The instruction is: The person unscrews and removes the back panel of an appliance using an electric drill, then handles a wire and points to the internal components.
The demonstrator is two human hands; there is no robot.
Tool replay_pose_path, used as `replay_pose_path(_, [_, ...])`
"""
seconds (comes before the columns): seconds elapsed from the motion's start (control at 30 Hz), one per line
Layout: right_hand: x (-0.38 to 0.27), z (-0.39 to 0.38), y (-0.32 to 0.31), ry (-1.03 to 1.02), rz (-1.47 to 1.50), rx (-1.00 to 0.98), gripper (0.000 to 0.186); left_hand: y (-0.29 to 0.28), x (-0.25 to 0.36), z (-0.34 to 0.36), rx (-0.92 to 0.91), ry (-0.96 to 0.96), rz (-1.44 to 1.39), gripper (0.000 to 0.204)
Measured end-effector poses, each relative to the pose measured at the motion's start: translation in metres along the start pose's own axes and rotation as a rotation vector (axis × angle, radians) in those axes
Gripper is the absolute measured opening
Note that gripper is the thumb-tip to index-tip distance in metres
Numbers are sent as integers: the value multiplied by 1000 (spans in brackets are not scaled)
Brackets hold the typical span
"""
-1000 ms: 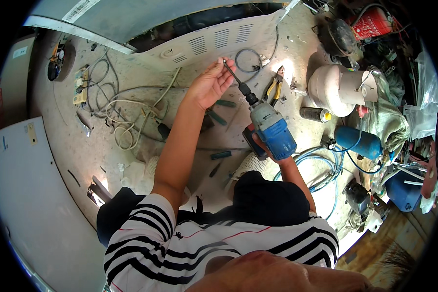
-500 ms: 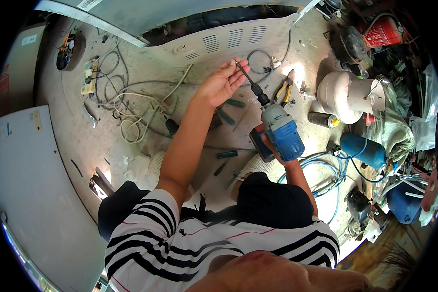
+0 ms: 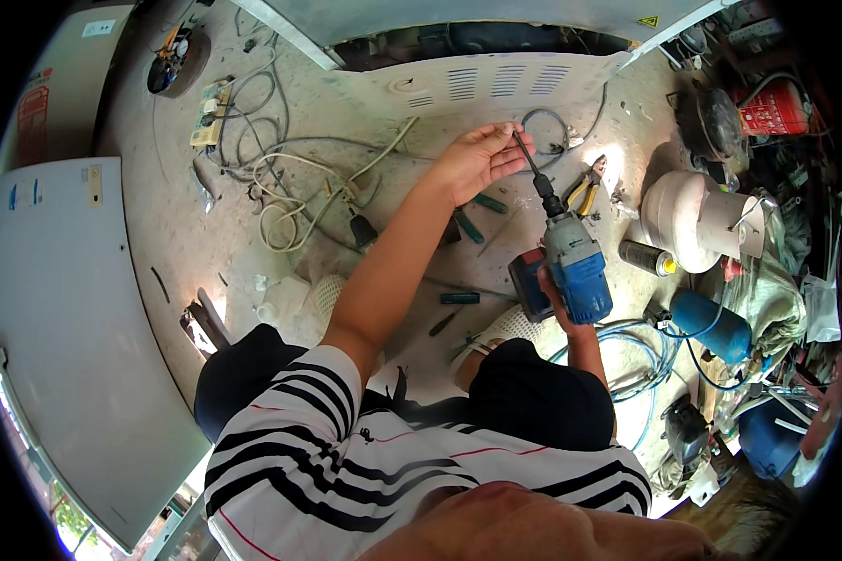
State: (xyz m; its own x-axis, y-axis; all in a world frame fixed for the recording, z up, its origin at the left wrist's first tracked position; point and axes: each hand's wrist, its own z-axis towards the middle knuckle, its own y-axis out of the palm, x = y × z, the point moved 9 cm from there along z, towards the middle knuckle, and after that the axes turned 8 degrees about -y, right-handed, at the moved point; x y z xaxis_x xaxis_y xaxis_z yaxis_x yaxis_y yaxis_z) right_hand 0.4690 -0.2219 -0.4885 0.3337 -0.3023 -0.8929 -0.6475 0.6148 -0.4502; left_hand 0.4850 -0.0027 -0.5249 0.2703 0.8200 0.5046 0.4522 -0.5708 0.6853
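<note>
My right hand (image 3: 563, 304) is wrapped round the handle of a blue and grey cordless power driver (image 3: 582, 280), partly hidden behind its body. From its black chuck a long, thin dark bit (image 3: 530, 161) points away from me. My left hand (image 3: 482, 164) pinches the tip of this bit between thumb and forefinger, the other fingers loosely stretched. Whether a small part sits at the tip is too small to tell. Beyond the driver, pliers with yellow and black handles (image 3: 585, 192) lie on the floor. Green-handled tools (image 3: 468, 226) rest below my left wrist.
A large grey cabinet's vented panel (image 3: 496, 84) spans the far side. Cables (image 3: 285, 201) and a power strip (image 3: 210, 114) lie left, near a white panel (image 3: 61, 327). On the right are a pale gas cylinder (image 3: 674, 220), a spray can (image 3: 646, 257), a blue tank (image 3: 711, 323) and coiled blue hose (image 3: 646, 351).
The view has shifted, so the floor and cabinet appear farther right. Both hands keep their hold, and the driver and bit stay in nearly the same pose between them.
</note>
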Motion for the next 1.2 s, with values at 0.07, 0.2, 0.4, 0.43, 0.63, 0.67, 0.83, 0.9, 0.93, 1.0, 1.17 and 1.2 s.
replay_pose_path(0.07, [-4, -2, 1, -44, 49, 69, 26, 2, -2, 1, 1, -12, -7, 23])
replay_pose_path(0.2, [-2, -1, 4, -124, -198, 12, 25, 5, -5, 5, 11, 4, 3, 23])
replay_pose_path(0.4, [17, 5, 20, -248, -224, 19, 31, 1, 3, 4, 23, 19, 12, 23])
replay_pose_path(0.43, [32, 4, 23, -186, -63, 66, 31, 4, 6, 2, 26, 21, 16, 23])
replay_pose_path(0.63, [78, 4, 45, -12, 217, 32, 28, 3, 17, -5, 91, 21, 3, 26])
replay_pose_path(0.67, [81, 5, 49, -2, 223, 25, 27, 0, 19, -4, 97, 26, -6, 27])
replay_pose_path(0.83, [96, 21, 61, 75, 301, 45, 16, -7, 29, -2, 165, 22, 12, 32])
replay_pose_path(0.9, [63, 36, 58, -81, 91, -3, 15, -9, 37, -5, 191, 24, 50, 34])
replay_pose_path(0.93, [53, 42, 56, -158, -12, -12, 15, -7, 40, -6, 205, 15, 79, 35])
replay_pose_path(1.0, [39, 50, 54, -276, -157, 3, 14, -5, 48, -13, 345, 35, 187, 32])
replay_pose_path(1.17, [18, 66, 41, -397, -50, 110, 16, 5, 125, -38, 779, 848, 1194, 16])
replay_pose_path(1.2, [15, 68, 38, -438, -31, 124, 16, 18, 134, -44, 845, 1000, 1348, 14])
